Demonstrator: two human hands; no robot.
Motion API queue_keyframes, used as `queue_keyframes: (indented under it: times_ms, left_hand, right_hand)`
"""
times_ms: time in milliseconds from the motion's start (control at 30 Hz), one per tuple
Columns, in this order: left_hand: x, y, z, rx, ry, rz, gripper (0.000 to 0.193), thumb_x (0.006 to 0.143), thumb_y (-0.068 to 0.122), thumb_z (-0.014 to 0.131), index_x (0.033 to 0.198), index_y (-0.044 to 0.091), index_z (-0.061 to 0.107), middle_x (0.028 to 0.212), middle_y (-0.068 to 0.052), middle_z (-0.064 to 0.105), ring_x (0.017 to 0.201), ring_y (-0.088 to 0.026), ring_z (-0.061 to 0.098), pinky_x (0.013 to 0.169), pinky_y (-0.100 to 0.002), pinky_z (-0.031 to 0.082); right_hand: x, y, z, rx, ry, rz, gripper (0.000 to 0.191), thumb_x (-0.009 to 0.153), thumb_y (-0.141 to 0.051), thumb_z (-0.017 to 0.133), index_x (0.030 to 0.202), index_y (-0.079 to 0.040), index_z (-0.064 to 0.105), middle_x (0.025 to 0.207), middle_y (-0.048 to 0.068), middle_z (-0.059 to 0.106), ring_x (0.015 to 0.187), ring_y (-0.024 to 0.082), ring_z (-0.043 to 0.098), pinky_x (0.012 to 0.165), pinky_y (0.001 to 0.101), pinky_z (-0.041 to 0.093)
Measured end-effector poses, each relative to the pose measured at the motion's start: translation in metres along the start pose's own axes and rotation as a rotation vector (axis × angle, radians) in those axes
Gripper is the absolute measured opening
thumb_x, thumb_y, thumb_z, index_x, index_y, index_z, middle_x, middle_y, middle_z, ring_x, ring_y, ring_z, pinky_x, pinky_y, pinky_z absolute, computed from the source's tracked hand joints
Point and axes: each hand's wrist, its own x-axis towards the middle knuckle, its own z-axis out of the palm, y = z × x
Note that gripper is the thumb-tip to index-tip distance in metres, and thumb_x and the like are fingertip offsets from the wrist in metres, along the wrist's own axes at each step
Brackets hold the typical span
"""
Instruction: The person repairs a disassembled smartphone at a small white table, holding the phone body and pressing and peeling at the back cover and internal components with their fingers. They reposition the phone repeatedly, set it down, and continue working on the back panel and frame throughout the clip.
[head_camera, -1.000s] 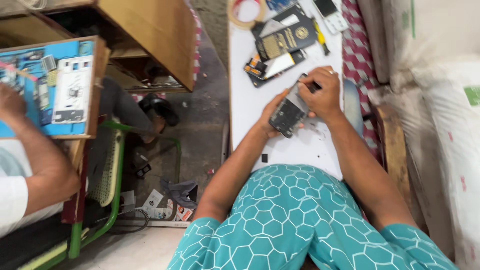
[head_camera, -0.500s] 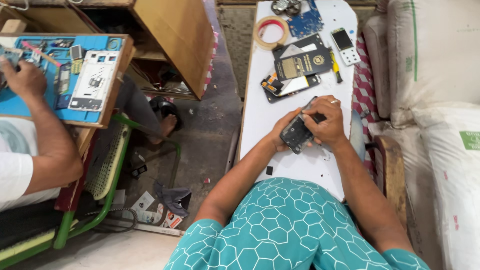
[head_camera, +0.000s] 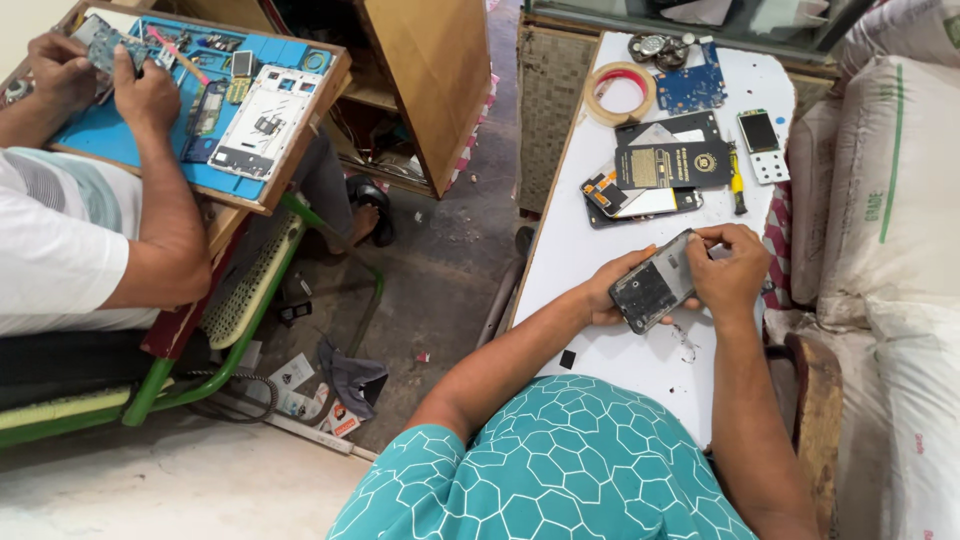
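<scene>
Held thing: a dark, flat, rectangular phone body with its back cover off (head_camera: 655, 292), held tilted just above the white tabletop (head_camera: 570, 250), between the two hands in front of the teal patterned shirt (head_camera: 560, 470).
Left hand: the left hand (head_camera: 608, 298) cups the phone's lower end from beneath, fingers curled round the edge, closed on it.
Right hand: the right hand (head_camera: 733, 272) is bent at the wrist, its fingertips (head_camera: 712, 236) pinched on the upper corner; whether it also pinches a small tool or part cannot be told.
Handling: it looks light and stiff, with smooth, probably slippery faces; the exposed inside is likely fragile, so the long edges and corners seem the safest grip, not the open middle.
Arms: both forearms reach forward from the body and converge over the table, elbows wide.
On the table: a black rectangular panel with a gold emblem (head_camera: 672, 165), lying on other flat phone parts; a small white keypad phone (head_camera: 762, 145); a yellow-handled screwdriver (head_camera: 738, 185); a roll of tan tape (head_camera: 618, 93); a blue circuit board (head_camera: 692, 88).
Nearby: another person in a white shirt (head_camera: 50, 240) works with both hands over a blue mat on a wooden tray (head_camera: 190, 130), well apart to the left.
</scene>
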Motion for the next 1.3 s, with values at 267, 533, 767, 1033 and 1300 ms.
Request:
queue_keyframes:
  times_ms: [267, 533, 767, 1033, 1300]
  left_hand:
    - [-0.001, 0.0, -0.006, -0.044, -0.001, 0.0, 0.065, 0.115, 0.052, 0.026, 0.154, 0.001, 0.038, 0.132, -0.026, 0.062, 0.114, -0.034, 0.069, 0.084, -0.043, 0.065]
    - [0.004, -0.007, -0.008, 0.011, 0.056, 0.012, 0.062, 0.117, 0.05, 0.026, 0.149, -0.001, 0.044, 0.124, -0.025, 0.064, 0.109, -0.032, 0.07, 0.082, -0.046, 0.065]
    - [0.005, -0.004, -0.008, -0.016, 0.035, -0.018, 0.06, 0.115, 0.049, 0.026, 0.149, 0.002, 0.044, 0.124, -0.023, 0.066, 0.107, -0.031, 0.071, 0.081, -0.046, 0.066]
    - [0.006, -0.007, -0.011, -0.03, 0.046, -0.011, 0.057, 0.115, 0.048, 0.029, 0.149, 0.005, 0.045, 0.12, -0.021, 0.068, 0.102, -0.028, 0.073, 0.077, -0.045, 0.066]
    - [0.006, -0.006, -0.013, -0.063, 0.068, 0.008, 0.056, 0.112, 0.05, 0.033, 0.136, 0.003, 0.052, 0.108, -0.02, 0.069, 0.087, -0.026, 0.076, 0.072, -0.04, 0.066]
  right_hand:
    - [0.012, -0.018, 0.005, -0.089, -0.127, 0.203, 0.012, 0.087, -0.014, 0.073, 0.091, -0.003, 0.076, 0.082, 0.01, 0.073, 0.072, 0.02, 0.068, 0.072, 0.0348, 0.054]
    - [-0.012, -0.004, 0.009, -0.101, 0.034, -0.029, 0.007, 0.091, -0.011, 0.077, 0.089, -0.004, 0.075, 0.093, 0.009, 0.067, 0.105, 0.03, 0.058, 0.095, 0.0436, 0.047]
    - [-0.01, -0.005, 0.007, -0.101, 0.037, -0.063, 0.005, 0.091, -0.01, 0.076, 0.094, -0.006, 0.075, 0.094, 0.008, 0.068, 0.098, 0.027, 0.059, 0.092, 0.0421, 0.047]
    - [-0.011, -0.013, 0.004, -0.111, 0.016, -0.105, 0.009, 0.091, -0.01, 0.074, 0.099, -0.006, 0.077, 0.092, 0.009, 0.068, 0.094, 0.026, 0.058, 0.087, 0.0397, 0.047]
    - [-0.019, -0.034, 0.003, -0.026, -0.111, -0.103, 0.01, 0.088, -0.009, 0.073, 0.097, -0.005, 0.077, 0.087, 0.009, 0.07, 0.085, 0.024, 0.062, 0.082, 0.0367, 0.048]
